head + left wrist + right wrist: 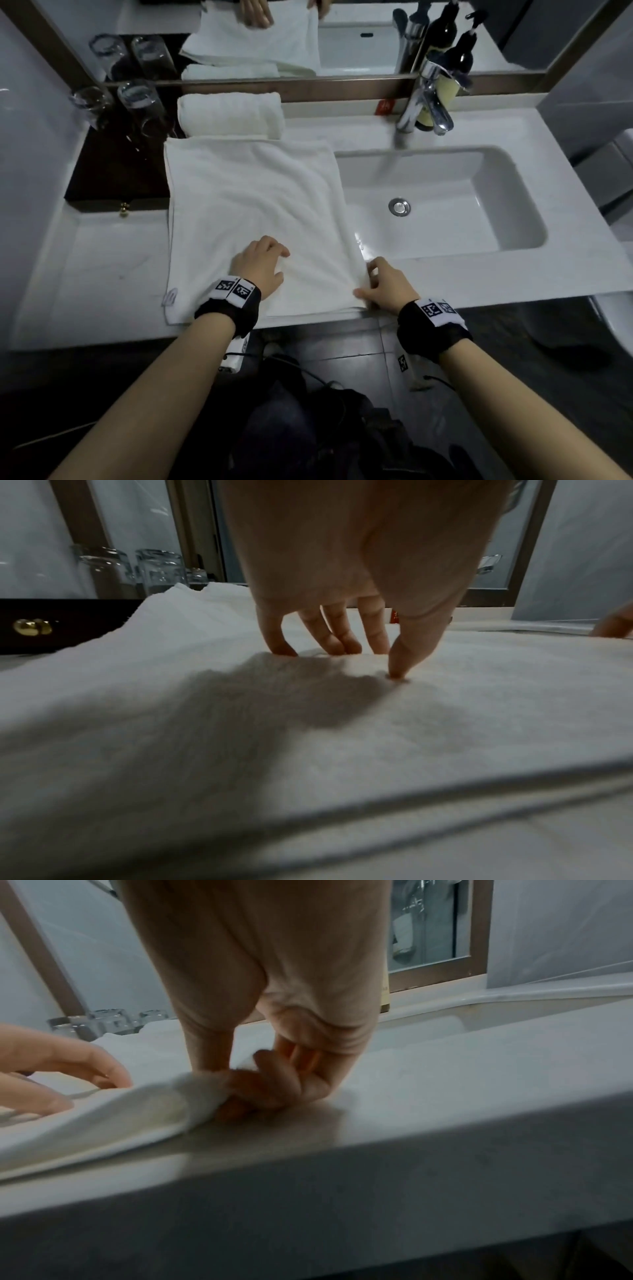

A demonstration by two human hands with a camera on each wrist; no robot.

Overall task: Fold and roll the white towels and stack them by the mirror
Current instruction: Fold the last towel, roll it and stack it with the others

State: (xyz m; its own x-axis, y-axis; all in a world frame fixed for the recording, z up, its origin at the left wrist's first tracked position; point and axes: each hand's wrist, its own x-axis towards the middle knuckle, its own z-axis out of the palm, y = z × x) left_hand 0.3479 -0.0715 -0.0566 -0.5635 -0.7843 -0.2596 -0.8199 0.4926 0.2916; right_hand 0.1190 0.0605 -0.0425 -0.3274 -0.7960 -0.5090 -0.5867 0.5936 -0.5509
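Observation:
A folded white towel [253, 202] lies flat on the white counter [102, 267], left of the sink. My left hand [262, 265] presses on its near part with spread fingertips [397, 666]. My right hand [371, 282] pinches the towel's near right corner [202, 1091] between thumb and curled fingers, at the counter's front edge. A rolled white towel [229, 114] lies against the mirror frame, just beyond the flat one.
The sink basin [442, 202] with its drain lies right of the towel, the chrome tap [423, 102] behind it. Two glasses [116, 102] stand on a dark tray [116, 171] at the back left. Bottles stand behind the tap.

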